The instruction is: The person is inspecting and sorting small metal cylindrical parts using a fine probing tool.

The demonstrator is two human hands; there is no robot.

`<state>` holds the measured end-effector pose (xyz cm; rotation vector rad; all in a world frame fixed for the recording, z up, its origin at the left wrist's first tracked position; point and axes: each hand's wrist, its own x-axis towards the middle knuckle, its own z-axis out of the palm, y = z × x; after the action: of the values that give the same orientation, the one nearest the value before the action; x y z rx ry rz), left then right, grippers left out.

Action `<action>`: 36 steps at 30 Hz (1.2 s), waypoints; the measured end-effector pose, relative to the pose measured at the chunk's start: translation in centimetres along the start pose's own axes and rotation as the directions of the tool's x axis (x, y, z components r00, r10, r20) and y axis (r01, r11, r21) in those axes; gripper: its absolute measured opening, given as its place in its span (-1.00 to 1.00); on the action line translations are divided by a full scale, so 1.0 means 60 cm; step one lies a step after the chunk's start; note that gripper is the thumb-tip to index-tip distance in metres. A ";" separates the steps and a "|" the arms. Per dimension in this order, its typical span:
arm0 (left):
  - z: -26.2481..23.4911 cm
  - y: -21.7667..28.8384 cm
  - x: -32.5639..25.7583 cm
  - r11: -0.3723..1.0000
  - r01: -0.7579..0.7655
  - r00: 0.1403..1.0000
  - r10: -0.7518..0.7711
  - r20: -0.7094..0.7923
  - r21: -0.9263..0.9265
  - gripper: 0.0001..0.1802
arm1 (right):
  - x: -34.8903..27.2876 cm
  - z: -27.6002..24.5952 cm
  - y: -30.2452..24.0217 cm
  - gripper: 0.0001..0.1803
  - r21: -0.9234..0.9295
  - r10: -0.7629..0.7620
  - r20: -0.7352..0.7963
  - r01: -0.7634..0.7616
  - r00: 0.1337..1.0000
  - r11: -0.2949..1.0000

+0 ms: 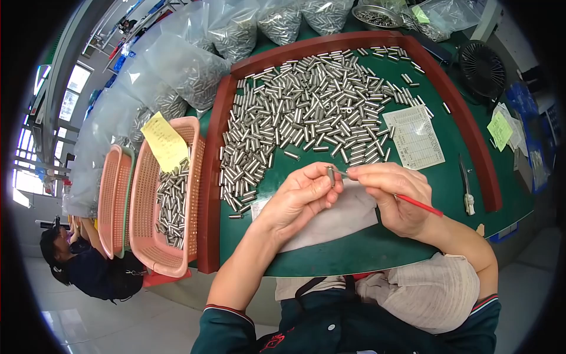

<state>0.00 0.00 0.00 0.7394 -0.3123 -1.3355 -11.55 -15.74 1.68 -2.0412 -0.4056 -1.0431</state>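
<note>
In the head view, gripping a smooth metal cylinder (331,176) in the left hand (302,197), above a pale, creased sheet (337,227). Pinching a slim, red-handled tool (420,205) in the right hand (401,192), tip-first toward the cylinder.

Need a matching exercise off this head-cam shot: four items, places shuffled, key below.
Things
1. lifted silver metal cylinder
2. thin red-handled tool
3. yellow paper note
4. round black fan

Places
A. lying on the larger pink plastic mesh basket
B. held in the person's right hand
C. outside the dark-red frame, toward the upper right of the picture
D. pinched in the person's left hand

Right pairs
1-D, 2-B, 3-A, 4-C
</note>
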 end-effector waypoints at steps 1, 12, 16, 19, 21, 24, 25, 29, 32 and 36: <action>0.000 0.000 0.002 1.000 -0.019 1.000 0.019 -0.012 -0.011 -0.85 | 0.002 -0.001 -0.002 -0.87 -0.006 -0.025 0.011 0.025 1.000 1.000; 0.015 -0.003 -0.002 0.904 -0.088 0.900 0.252 -0.356 0.417 -0.85 | 0.007 -0.006 -0.004 -0.86 -0.058 -0.198 0.068 0.202 0.978 0.978; 0.014 -0.005 -0.002 0.905 -0.096 0.905 0.253 -0.343 0.414 -0.84 | 0.008 0.001 -0.003 -0.76 -0.055 -0.183 0.017 0.184 0.983 0.981; 0.014 -0.005 -0.004 0.907 -0.092 0.909 0.245 -0.338 0.410 -0.84 | 0.007 0.002 -0.002 -0.76 -0.061 -0.176 0.032 0.178 0.984 0.982; 0.012 -0.006 -0.004 0.909 -0.095 0.918 0.238 -0.318 0.406 -0.84 | 0.007 0.002 -0.001 -0.76 -0.066 -0.173 0.038 0.175 0.984 0.982; 0.019 -0.003 -0.006 0.909 -0.096 0.926 0.232 -0.299 0.406 -0.85 | 0.006 0.003 0.003 -0.76 -0.058 -0.182 0.052 0.184 0.982 0.981; 0.019 -0.004 -0.006 0.909 -0.096 0.926 0.231 -0.298 0.406 -0.85 | 0.003 0.004 0.006 -0.78 -0.082 -0.183 0.101 0.192 0.978 0.978; 0.024 -0.007 -0.006 0.897 -0.110 0.923 0.252 -0.291 0.429 -0.85 | 0.002 0.006 0.004 -0.81 -0.108 -0.188 0.074 0.195 0.979 0.975; 0.018 -0.005 -0.007 0.936 -0.078 0.943 0.181 -0.278 0.344 -0.84 | 0.004 0.001 -0.001 -0.79 -0.123 -0.193 0.043 0.197 0.980 0.973; 0.013 -0.005 -0.006 0.967 -0.031 0.966 0.094 -0.239 0.254 -0.83 | -0.002 0.000 -0.002 -0.73 -0.099 -0.197 0.084 0.205 0.977 0.974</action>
<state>-0.79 0.11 0.45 1.0894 -0.3018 -1.1388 -11.73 -15.66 1.64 -2.1737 -0.6181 -1.1334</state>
